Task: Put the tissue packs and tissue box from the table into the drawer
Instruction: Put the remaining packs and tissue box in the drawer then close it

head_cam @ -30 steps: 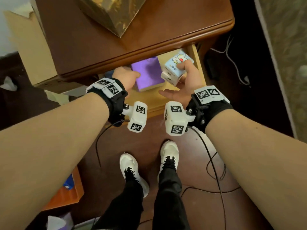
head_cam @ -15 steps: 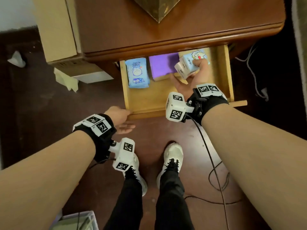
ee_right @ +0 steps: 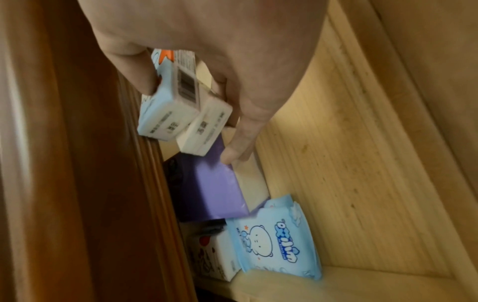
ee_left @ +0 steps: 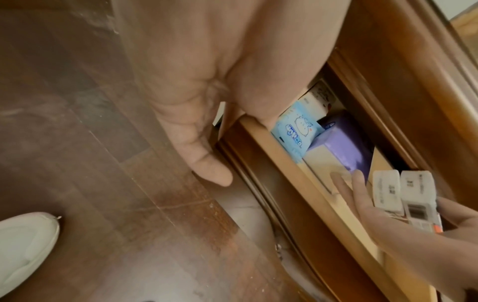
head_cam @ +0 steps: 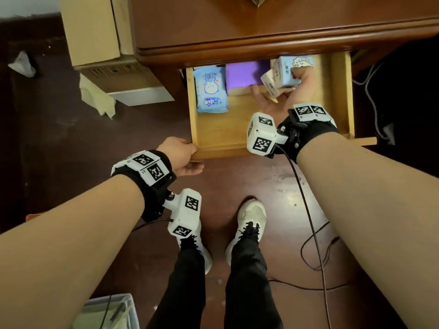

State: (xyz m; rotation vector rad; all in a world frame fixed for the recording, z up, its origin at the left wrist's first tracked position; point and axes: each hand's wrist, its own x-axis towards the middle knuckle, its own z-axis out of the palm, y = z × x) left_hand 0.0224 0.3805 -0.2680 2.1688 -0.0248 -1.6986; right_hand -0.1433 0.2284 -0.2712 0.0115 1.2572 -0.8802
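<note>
Right hand (head_cam: 282,96) grips two small tissue packs (head_cam: 283,73) at the drawer's (head_cam: 273,146) 1 o'clock corner, beside the purple pack (head_cam: 244,73) — likely filling free space. Left hand (head_cam: 181,154) clasps the 7 o'clock corner — probably steadying it.

The blue wipes pack (ee_right: 278,238) reads "oxilin".

Both forearms are bare. Each wrist wears a black strap (head_cam: 308,131) topped by a white plate printed with black-and-white square markers (head_cam: 310,111). A white blocky camera housing (head_cam: 261,134) with the same markers hangs off each strap, a thin black cable (head_cam: 308,210) trailing from it. Black trousers (head_cam: 247,281) and white lace-up trainers (head_cam: 251,214) with black laces.
</note>
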